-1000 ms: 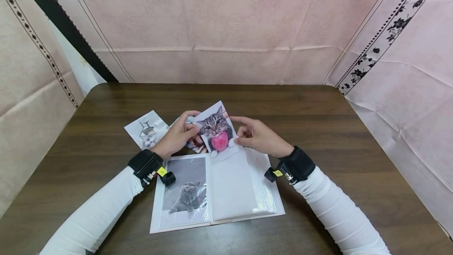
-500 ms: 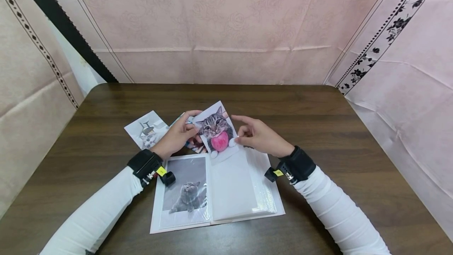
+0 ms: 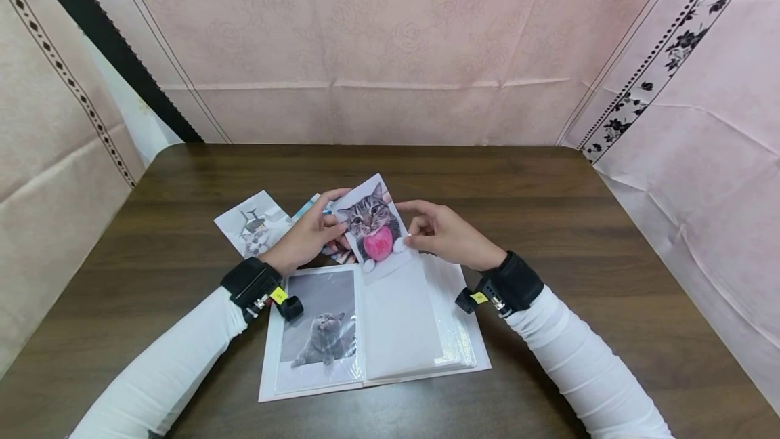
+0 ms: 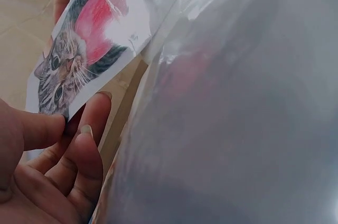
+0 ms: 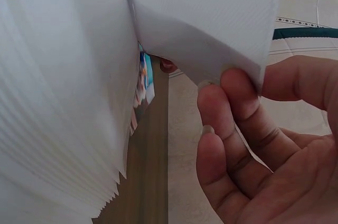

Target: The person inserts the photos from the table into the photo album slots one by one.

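A photo album (image 3: 402,330) lies open on the table, with a grey cat photo (image 3: 324,337) in its left page. A tabby cat photo with a pink heart (image 3: 368,212) stands tilted at the top of the right page, its lower end in the clear sleeve. Thumb and fingers of my left hand (image 3: 313,229) pinch this photo's left edge, as the left wrist view also shows. My right hand (image 3: 447,236) pinches the edge of the white album page (image 5: 211,18) beside the photo's lower right corner. The photo's lower tip is blurred behind plastic.
Behind my left hand lie a pale drawing-like photo (image 3: 252,222) and a colourful photo (image 3: 341,253), partly covered. The brown wooden table (image 3: 518,188) runs to a pink cloth backdrop (image 3: 402,53).
My left fingers shift slightly to the right along the tabby cat photo's edge, baring more of the colourful photo behind. Photo, album and right hand barely move.
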Tool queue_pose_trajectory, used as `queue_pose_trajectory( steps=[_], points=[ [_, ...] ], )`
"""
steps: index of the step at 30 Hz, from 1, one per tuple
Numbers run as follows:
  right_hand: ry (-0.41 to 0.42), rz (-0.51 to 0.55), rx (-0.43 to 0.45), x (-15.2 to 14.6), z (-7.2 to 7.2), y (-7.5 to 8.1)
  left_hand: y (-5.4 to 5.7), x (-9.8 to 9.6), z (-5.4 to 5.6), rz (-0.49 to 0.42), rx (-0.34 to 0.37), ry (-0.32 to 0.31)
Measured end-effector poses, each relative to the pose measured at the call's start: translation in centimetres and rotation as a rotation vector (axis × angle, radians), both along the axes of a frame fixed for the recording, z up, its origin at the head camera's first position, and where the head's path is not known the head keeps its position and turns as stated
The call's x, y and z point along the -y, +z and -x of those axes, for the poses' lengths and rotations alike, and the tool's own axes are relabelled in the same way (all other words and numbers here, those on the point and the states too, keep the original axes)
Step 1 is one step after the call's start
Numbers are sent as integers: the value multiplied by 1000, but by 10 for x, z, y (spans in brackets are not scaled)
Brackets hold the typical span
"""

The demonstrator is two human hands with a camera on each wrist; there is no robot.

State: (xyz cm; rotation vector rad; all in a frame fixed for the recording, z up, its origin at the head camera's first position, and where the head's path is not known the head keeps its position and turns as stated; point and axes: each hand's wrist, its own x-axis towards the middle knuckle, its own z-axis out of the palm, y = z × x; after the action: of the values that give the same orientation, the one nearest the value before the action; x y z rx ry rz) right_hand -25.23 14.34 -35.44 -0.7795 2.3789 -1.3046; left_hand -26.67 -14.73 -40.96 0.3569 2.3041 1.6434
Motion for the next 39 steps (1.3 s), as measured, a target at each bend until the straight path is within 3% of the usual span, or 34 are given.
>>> queue_pose_trajectory(
  steps=[5, 12, 22, 32, 39],
  points=[
    [-6, 5, 7, 0, 0, 2, 1, 0, 0, -17, 6, 2],
    [8, 24, 25, -1, 2, 1, 0, -5, 1, -69, -6, -57],
    [12, 34, 23, -1, 0, 0, -1, -6, -1, -76, -11, -63],
    [6, 34, 25, 0, 0, -1, -1, -6, -4, -79, -10, -133],
    [12, 33, 2, 0, 1, -3, -1, -6, -3, -87, -9, -132]
  ],
)
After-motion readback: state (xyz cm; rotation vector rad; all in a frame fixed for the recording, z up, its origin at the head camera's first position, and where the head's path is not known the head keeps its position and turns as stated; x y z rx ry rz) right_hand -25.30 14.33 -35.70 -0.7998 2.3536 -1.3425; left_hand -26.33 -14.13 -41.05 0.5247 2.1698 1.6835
